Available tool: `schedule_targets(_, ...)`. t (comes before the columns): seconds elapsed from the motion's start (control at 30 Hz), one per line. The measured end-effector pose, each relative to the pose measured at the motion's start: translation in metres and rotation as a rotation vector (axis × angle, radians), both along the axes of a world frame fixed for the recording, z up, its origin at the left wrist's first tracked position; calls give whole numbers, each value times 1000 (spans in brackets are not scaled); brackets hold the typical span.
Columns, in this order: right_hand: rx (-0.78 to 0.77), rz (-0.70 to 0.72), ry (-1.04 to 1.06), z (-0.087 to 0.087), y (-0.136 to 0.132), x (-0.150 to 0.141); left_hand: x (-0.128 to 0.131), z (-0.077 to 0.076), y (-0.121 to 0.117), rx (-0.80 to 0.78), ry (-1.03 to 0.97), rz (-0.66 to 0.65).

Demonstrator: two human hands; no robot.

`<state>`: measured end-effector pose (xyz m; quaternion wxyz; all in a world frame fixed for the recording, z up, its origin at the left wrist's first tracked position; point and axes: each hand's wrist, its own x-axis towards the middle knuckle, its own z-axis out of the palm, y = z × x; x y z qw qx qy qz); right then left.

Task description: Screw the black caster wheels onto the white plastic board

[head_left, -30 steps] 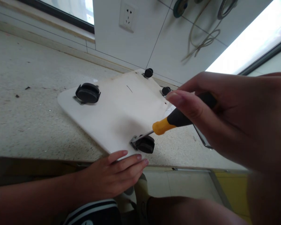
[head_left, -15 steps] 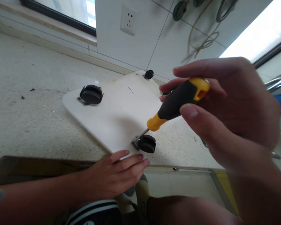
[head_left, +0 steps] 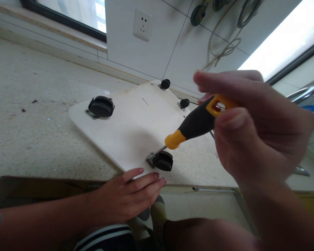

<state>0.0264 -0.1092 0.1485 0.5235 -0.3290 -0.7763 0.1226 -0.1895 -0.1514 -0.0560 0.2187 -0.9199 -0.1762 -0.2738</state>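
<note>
A white board point(head_left: 125, 129) with rounded corners lies on the counter, its black casters facing up. My left hand point(head_left: 138, 193) rests with outstretched fingers on the board's near corner, beside the nearest caster point(head_left: 163, 161). In my right hand point(head_left: 261, 129) is a yellow and black screwdriver point(head_left: 197, 120), gripped at the end of its handle between thumb and fingers. The slanting shaft reaches down to that caster's metal plate point(head_left: 150, 159); the exact tip contact is too small to make out. Other casters sit at the left corner point(head_left: 101, 106), the far corner point(head_left: 165, 84) and the right corner point(head_left: 184, 103).
The speckled counter point(head_left: 36, 139) ends at a front edge just before my left arm. Dark crumbs point(head_left: 23, 110) lie on its left part. Behind are a tiled wall with a socket point(head_left: 142, 25) and a looped cable point(head_left: 226, 50). A metal faucet point(head_left: 303, 93) stands at right.
My right hand has turned and closed more tightly around the screwdriver's handle end, and the handle has rotated. The right corner caster now shows. My left hand and the board stay in place.
</note>
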Motion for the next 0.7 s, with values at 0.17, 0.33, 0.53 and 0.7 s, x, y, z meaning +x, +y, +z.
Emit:
schedule_targets(0.17, -71, 170, 54, 2, 10, 4, 1, 0, 0, -9, 1, -12)
schedule_targets(0.33, 56, 30, 89, -1, 13, -1, 1, 2, 0, -3, -5, -4)
schedule_targets(0.53, 23, 176, 65, -6, 17, 0, 0, 1, 0, -4, 7, -7)
schedule_targets(0.7, 74, 10, -13, -4, 4, 2, 0, 0, 0, -11, 4, -16)
